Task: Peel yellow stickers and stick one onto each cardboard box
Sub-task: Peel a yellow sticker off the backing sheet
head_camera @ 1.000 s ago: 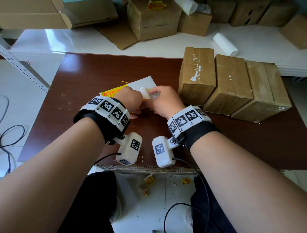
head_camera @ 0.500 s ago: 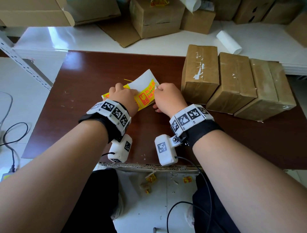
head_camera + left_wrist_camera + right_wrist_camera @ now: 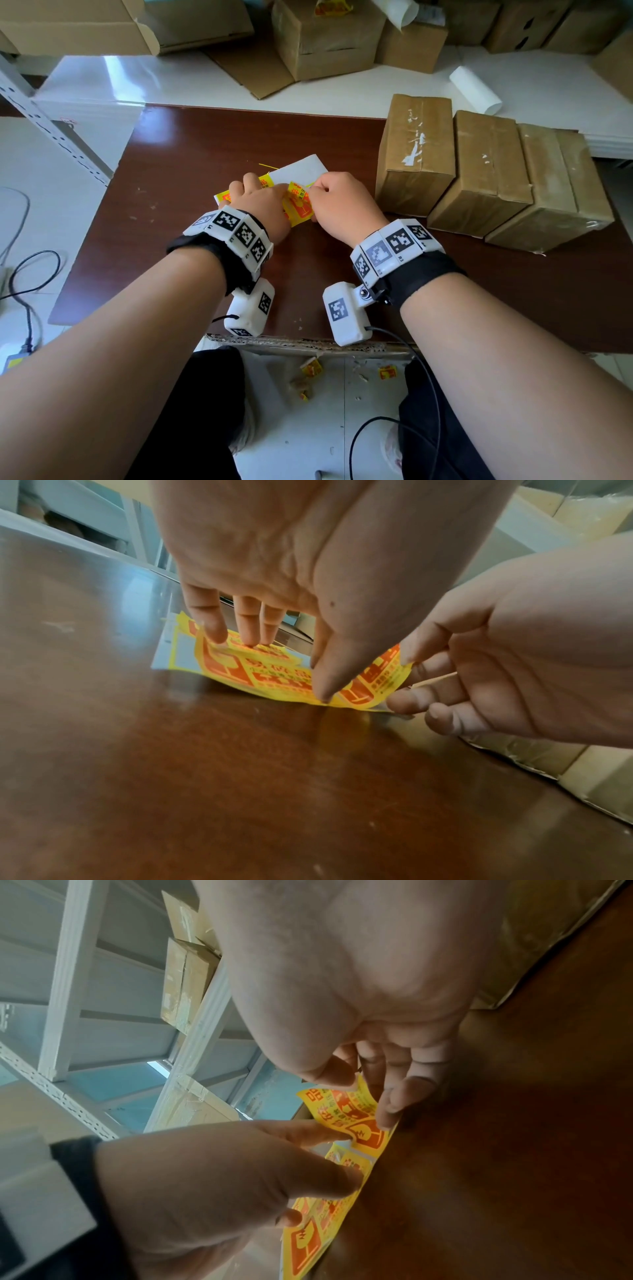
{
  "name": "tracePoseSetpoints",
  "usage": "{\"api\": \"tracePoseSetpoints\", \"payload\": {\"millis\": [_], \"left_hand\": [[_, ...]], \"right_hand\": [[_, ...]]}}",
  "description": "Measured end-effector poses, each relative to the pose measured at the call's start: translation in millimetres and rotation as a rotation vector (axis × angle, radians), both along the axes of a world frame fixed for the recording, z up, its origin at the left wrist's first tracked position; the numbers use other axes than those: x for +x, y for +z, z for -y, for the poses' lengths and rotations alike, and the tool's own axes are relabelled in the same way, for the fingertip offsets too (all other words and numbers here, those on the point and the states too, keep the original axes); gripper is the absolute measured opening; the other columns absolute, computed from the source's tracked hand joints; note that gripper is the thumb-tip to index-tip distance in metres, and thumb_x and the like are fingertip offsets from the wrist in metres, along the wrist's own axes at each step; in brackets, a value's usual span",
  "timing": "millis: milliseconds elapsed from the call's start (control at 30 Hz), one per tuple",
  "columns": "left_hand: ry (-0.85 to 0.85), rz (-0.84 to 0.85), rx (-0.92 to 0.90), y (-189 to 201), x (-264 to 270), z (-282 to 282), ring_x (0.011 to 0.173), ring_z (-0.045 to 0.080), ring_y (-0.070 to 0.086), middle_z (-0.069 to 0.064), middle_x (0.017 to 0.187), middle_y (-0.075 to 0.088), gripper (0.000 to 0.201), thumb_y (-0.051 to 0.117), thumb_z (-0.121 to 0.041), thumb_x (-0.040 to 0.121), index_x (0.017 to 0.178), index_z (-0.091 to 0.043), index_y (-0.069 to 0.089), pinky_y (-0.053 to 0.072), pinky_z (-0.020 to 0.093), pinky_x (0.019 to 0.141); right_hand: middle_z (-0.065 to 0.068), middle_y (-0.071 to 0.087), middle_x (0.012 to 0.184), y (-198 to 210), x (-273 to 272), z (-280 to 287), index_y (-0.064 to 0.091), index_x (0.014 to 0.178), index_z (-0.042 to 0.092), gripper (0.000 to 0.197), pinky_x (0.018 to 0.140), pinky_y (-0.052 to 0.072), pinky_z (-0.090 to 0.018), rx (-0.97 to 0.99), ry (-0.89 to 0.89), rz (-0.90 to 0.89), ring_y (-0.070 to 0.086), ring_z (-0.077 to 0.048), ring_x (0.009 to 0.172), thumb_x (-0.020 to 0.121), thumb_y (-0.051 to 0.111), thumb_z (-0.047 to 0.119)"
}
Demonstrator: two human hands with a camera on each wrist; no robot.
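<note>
A second ago both hands were fumbling at a white corner of the sticker sheet [image 3: 301, 171]; now the sheet lies flat on the glossy brown table [image 3: 191, 144]. The left hand [image 3: 263, 209] pins it with straight fingers [image 3: 209, 626] while the right hand [image 3: 339, 205] pinches a yellow sticker [image 3: 352, 1112], curling it up off the slick backing. So the peel has properly started. The sticker is thin, floppy, printed in orange. Three taped cardboard boxes [image 3: 486, 171] wait just to the right, bare of yellow.
</note>
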State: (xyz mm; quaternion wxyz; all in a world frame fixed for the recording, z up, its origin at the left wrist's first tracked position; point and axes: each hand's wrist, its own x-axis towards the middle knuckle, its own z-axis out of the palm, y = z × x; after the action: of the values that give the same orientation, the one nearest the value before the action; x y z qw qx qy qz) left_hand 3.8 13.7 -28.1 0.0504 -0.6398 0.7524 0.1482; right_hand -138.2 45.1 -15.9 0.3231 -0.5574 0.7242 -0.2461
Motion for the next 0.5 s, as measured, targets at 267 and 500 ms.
{"api": "tracePoseSetpoints", "payload": {"millis": [267,500], "left_hand": [[0.01,-0.038,-0.035,-7.1,2.0,9.5,0.128,0.045,0.042,0.016,0.139,0.041,0.046,0.062,-0.029,0.097,0.142,-0.031,0.058,0.042,0.051,0.108],[0.0,-0.1,-0.052,-5.5,3.8,20.8,0.124,0.043,0.049,0.016,0.129,0.055,0.041,0.062,-0.022,0.089,0.13,-0.024,0.062,0.038,0.043,0.099]], "right_hand": [[-0.016,0.073,0.085,11.7,0.5,-0.2,0.059,0.085,0.004,0.027,0.08,0.062,-0.056,-0.06,-0.083,0.097,0.073,-0.039,0.085,0.102,0.047,0.021],[-0.007,0.076,0.088,19.2,3.7,-6.5,0.068,0.093,0.012,0.012,0.081,0.062,-0.054,-0.179,-0.104,0.17,0.076,-0.028,0.086,0.09,0.068,0.023]]}}
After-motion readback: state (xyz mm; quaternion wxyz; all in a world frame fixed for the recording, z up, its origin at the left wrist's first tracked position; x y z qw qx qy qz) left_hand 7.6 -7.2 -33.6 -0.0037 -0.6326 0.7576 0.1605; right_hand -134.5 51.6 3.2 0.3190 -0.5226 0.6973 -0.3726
